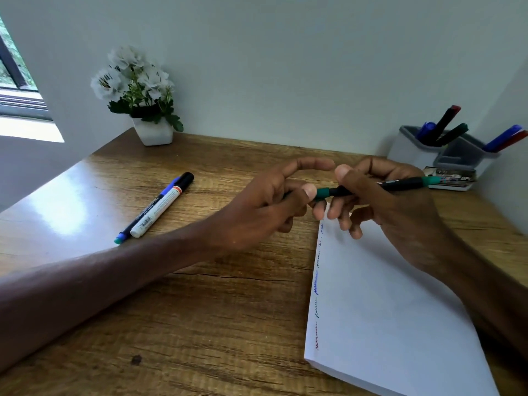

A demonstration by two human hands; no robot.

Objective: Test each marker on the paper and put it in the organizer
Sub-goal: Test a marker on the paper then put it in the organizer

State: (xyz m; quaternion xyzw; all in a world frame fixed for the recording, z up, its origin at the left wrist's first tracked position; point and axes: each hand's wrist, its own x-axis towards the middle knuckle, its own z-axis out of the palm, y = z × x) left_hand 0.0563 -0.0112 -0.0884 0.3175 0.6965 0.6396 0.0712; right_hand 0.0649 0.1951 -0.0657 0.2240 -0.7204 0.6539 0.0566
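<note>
Black marker (400,184) with green ends, right hand (400,218) gripping its barrel, left hand (265,204) pinching one end, paper (385,295) beneath right hand

Green marker (400,184): mid-barrel hidden under the right hand's (400,218) fingers, left tip buried in the left hand's (263,207) pinch. Paper (385,310) runs off the bottom edge, its right side under the right forearm (491,295); scribbles (317,281) along its left edge too small to read. Organizer (411,151): the stored markers' lower ends are sunk out of sight in its compartments, and the label on the box (451,180) in front is too blurred to read.
</note>
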